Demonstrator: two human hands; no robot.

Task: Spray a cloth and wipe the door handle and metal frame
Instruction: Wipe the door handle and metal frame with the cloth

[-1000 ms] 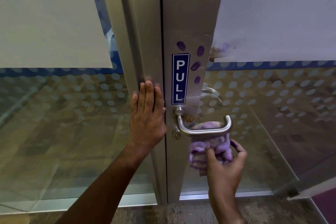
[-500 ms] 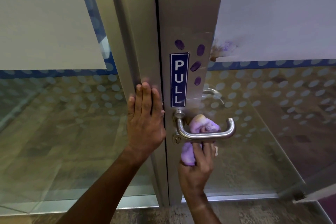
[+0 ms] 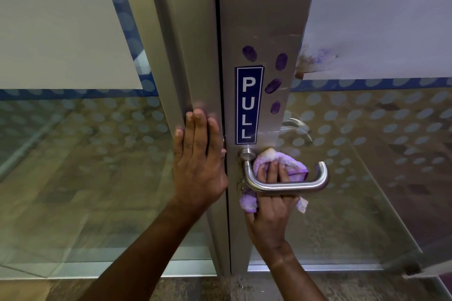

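Note:
A brushed steel lever door handle [image 3: 288,184] juts from the grey metal door frame [image 3: 266,19]. My right hand [image 3: 271,212] reaches up behind the handle bar and presses a purple cloth [image 3: 291,162] flat against the frame, fingers partly hidden by the bar. My left hand [image 3: 199,161] lies flat with fingers together on the neighbouring metal post [image 3: 186,56], holding nothing. Several purple fingerprint smudges [image 3: 272,85] sit on the frame around a blue PULL sticker [image 3: 248,105]. No spray bottle is in view.
Glass panels with white dot film and blue bands flank the frame, left [image 3: 73,154] and right [image 3: 379,142]. A brown-purple stain [image 3: 315,58] marks the frosted film at the right panel's edge. A second handle [image 3: 297,124] shows through the glass.
My right hand moved from below right of the handle up and left behind the bar, pushing the cloth onto the frame. The left hand stayed on the post.

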